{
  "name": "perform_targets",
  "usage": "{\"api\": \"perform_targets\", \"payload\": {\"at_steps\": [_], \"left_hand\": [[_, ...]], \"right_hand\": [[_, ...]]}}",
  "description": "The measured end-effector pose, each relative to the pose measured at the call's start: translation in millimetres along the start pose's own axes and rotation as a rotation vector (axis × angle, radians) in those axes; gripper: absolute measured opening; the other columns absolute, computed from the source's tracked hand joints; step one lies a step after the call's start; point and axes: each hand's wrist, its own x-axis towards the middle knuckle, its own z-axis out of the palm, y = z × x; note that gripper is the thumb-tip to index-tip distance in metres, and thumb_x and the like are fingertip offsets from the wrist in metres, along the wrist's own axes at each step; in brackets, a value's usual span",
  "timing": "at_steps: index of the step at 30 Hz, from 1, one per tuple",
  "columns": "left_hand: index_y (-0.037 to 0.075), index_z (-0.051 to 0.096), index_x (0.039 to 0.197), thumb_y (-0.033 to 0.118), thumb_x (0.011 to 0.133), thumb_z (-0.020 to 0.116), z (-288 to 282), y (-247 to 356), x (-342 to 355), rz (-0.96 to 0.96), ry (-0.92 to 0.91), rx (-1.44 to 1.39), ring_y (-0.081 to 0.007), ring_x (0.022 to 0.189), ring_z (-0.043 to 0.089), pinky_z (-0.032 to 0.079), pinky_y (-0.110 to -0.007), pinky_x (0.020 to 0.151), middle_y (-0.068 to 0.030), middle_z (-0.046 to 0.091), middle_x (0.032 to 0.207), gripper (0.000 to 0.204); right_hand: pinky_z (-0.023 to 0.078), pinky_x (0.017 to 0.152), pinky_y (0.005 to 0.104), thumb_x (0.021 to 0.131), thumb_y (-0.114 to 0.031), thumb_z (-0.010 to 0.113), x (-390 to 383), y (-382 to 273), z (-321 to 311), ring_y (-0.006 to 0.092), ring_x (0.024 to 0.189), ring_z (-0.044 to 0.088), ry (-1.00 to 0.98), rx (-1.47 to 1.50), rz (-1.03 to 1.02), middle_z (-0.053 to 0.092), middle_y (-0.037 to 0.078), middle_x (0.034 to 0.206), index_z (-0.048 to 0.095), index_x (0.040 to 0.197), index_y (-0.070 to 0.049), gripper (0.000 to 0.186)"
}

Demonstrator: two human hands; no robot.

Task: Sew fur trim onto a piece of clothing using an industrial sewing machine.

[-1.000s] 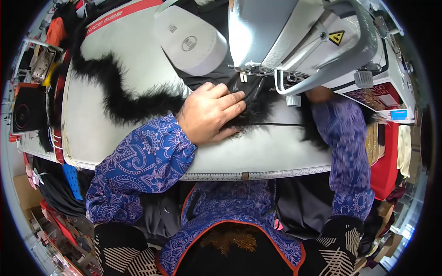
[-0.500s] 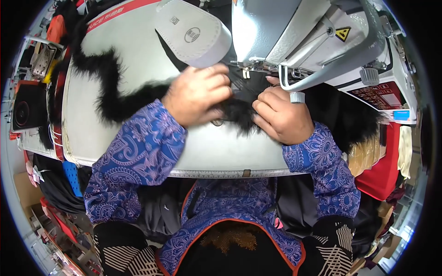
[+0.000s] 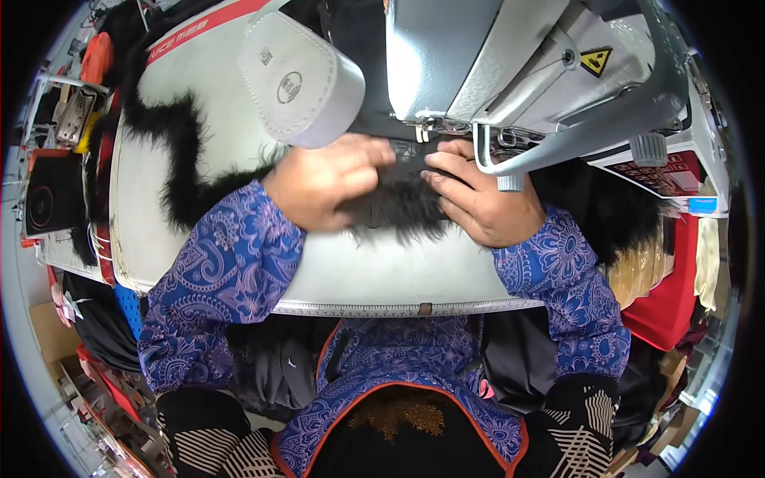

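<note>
A strip of black fur trim [image 3: 405,209] lies on the sewing machine bed in front of the presser foot [image 3: 422,135], its hairs fanning toward me. Smooth black fabric [image 3: 408,163] shows between my hands. My left hand [image 3: 328,182], slightly blurred, is closed over the trim's left part, fingers pointing right and thumb low. On the other side my right hand [image 3: 484,197] rests on the black material, fingers stretched and somewhat apart, tips close to the presser foot. Part of the fingers sits behind the machine's grey guard. What lies under both palms is hidden.
The sewing machine head [image 3: 446,64] overhangs my hands. A white padded cover [image 3: 299,84] stands up by my left hand. More fur [image 3: 182,151] trails across the white tabletop [image 3: 351,279] to the left. A red bin [image 3: 668,295] is at the right.
My left hand has shifted left and slightly down, opening a wider gap between the hands. My right fingers have straightened out flatter. More of the trim shows, and the white cover has moved left.
</note>
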Motion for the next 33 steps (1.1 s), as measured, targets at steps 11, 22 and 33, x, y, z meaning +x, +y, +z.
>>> {"api": "perform_targets", "payload": {"at_steps": [11,22,33], "left_hand": [[0.004,0.065,0.088,0.012,0.07,0.067,3.1,-7.0,5.3,-0.033,0.079,-0.078,-0.0306,0.106,0.061,0.051,-0.041,0.091,-0.012,0.062,0.116,0.02],[0.006,0.063,0.101,0.02,0.076,0.074,7.0,24.0,15.4,-0.281,0.072,0.093,-0.0271,0.105,0.06,0.05,-0.038,0.089,-0.0089,0.06,0.113,0.031],[0.002,0.064,0.086,0.011,0.064,0.072,4.0,12.2,11.4,0.184,0.013,0.037,-0.0314,0.115,0.057,0.048,-0.043,0.1,-0.0145,0.061,0.113,0.024]], "right_hand": [[0.043,0.1,0.0445,0.071,-0.025,0.076,0.9,-10.3,-2.0,0.0282,0.118,0.055,-0.006,0.031,0.119,0.062,0.008,0.121,0.07,0.103,-0.007,0.037],[0.037,0.106,0.046,0.077,-0.014,0.075,1.3,-4.2,-3.4,0.0286,0.123,0.055,0.009,0.265,0.029,0.069,0.005,0.108,0.074,0.098,-0.008,0.022],[0.042,0.101,0.0453,0.071,-0.019,0.079,3.5,-13.1,-4.0,0.031,0.12,0.054,0.053,0.233,0.133,0.063,0.01,0.11,0.07,0.105,-0.008,0.037]]}}
